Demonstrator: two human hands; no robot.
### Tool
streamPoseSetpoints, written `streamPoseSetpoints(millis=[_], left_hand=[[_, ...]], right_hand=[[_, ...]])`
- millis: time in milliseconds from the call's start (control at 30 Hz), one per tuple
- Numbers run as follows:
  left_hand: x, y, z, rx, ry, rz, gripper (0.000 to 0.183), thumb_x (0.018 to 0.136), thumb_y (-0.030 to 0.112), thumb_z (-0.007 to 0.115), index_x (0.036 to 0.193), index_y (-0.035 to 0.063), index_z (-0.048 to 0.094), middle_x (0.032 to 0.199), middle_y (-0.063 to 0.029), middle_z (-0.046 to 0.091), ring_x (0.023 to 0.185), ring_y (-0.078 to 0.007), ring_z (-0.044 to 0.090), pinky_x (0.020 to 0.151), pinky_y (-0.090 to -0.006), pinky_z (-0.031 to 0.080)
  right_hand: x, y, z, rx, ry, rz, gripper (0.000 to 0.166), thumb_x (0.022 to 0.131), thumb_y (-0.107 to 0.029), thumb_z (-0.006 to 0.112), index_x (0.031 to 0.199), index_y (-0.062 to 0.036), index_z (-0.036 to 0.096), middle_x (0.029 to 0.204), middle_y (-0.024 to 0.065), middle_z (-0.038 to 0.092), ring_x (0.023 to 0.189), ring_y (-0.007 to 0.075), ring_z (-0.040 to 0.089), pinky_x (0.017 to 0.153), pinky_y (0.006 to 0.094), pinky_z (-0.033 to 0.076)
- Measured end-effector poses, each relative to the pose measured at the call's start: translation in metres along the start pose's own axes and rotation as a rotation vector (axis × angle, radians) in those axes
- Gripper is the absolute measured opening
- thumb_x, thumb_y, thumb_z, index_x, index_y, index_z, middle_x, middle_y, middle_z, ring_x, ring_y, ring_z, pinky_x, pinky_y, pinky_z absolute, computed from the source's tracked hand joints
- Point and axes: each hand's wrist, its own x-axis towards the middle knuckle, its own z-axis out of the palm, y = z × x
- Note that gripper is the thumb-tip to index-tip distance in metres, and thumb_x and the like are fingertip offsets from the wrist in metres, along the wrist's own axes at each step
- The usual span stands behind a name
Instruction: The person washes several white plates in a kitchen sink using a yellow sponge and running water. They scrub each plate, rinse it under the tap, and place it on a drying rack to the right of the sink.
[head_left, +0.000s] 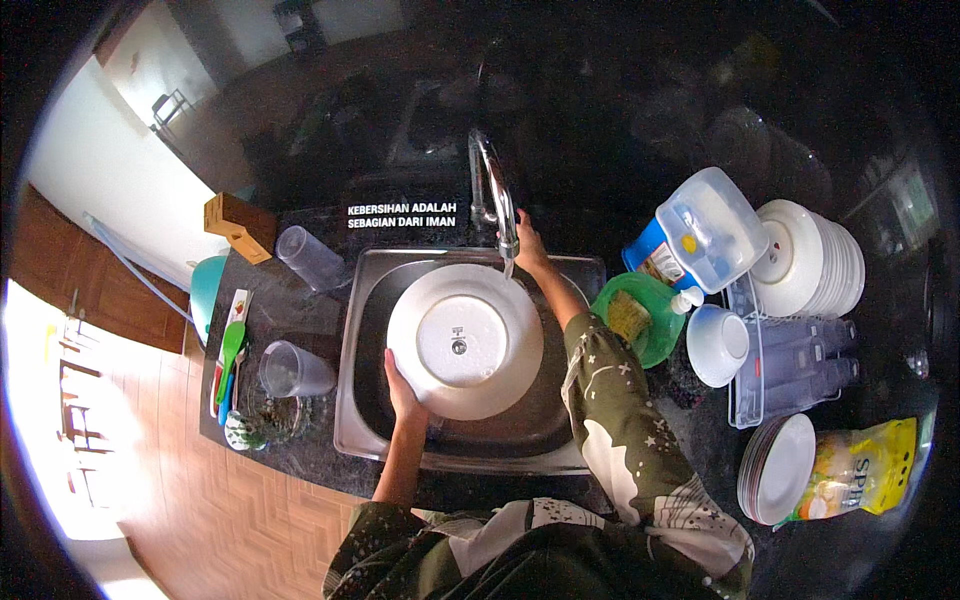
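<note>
Over the steel sink (480, 466) a large white plate (465, 341) is held with its underside facing up. My left hand (405, 390) grips its lower left edge, fingers partly hidden beneath it. My right hand (529, 244) reaches up behind the spout of the chrome faucet (495, 187), at the faucet's base; its fingers are partly hidden, so I cannot tell how they close. Water appears at the spout's mouth, above the plate's upper right rim. Just right of the sink is a green basin (652, 349) with a yellow sponge (628, 315) in it.
To the right are a white bowl (718, 345), a plastic container (712, 225), a rack (750, 405) with upright plates (795, 259), a plate stack (780, 469) and a yellow packet (862, 472). Plastic cups (296, 369), a green spoon (231, 349) and a wooden block (238, 225) stand or lie left.
</note>
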Motion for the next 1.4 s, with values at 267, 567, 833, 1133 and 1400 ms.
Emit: streamPoseSetpoints(millis=[267, 567, 833, 1133, 1400], left_hand=[[0.011, -0.006, 0.016, 0.022, -0.248, 0.026, 0.056, 0.084, 0.045, 0.030, 0.119, 0.0022, 0.034, 0.119, -0.0096, 0.041, 0.109, -0.0219, 0.038, 0.094, -0.0314, 0.027], [0.050, -0.020, 0.058, 0.317, -0.125, 0.068, 0.044, 0.084, 0.036, 0.040, 0.105, -0.0020, 0.047, 0.101, -0.0126, 0.053, 0.087, -0.0182, 0.054, 0.074, -0.0300, 0.043], [0.076, -0.043, 0.094, 1.439, -0.277, 1.247, 0.037, 0.085, 0.025, 0.034, 0.110, -0.0011, 0.044, 0.114, -0.0200, 0.043, 0.107, -0.0308, 0.040, 0.092, -0.0348, 0.029], [0.029, -0.015, 0.186, 1.754, -0.567, 0.847, 0.055, 0.076, 0.049, 0.039, 0.121, 0.0184, 0.035, 0.126, -0.0110, 0.032, 0.118, -0.0281, 0.027, 0.094, -0.0468, 0.020], [0.124, 0.023, 0.075, 1.054, -0.206, 0.332, 0.051, 0.080, 0.043, 0.040, 0.095, -0.0036, 0.054, 0.078, -0.0133, 0.060, 0.071, -0.0180, 0.055, 0.065, -0.0295, 0.042]], right_hand=[[0.000, -0.043, -0.077, 0.594, -0.960, 0.677, 0.043, 0.081, -0.042, 0.042, 0.099, -0.0029, 0.049, 0.089, 0.0092, 0.056, 0.075, 0.0137, 0.055, 0.062, 0.0312, 0.046], [-0.061, -0.051, -0.115, 0.624, -0.455, 0.644, 0.050, 0.073, -0.050, 0.051, 0.092, -0.0042, 0.057, 0.084, 0.0047, 0.057, 0.074, 0.0138, 0.053, 0.066, 0.0285, 0.042], [-0.082, -0.053, -0.115, 0.598, -0.152, 0.633, 0.044, 0.069, -0.048, 0.056, 0.079, -0.0055, 0.061, 0.071, 0.0003, 0.056, 0.064, 0.0116, 0.051, 0.058, 0.0264, 0.041], [-0.097, -0.056, -0.112, 0.738, -0.083, 0.627, 0.044, 0.069, -0.049, 0.057, 0.081, -0.0064, 0.061, 0.076, 0.0028, 0.058, 0.068, 0.0132, 0.053, 0.061, 0.0267, 0.042], [-0.079, -0.027, -0.085, 0.776, -0.190, 0.578, 0.052, 0.072, -0.051, 0.051, 0.096, -0.0044, 0.055, 0.089, 0.0063, 0.057, 0.079, 0.0152, 0.054, 0.069, 0.0310, 0.043]])
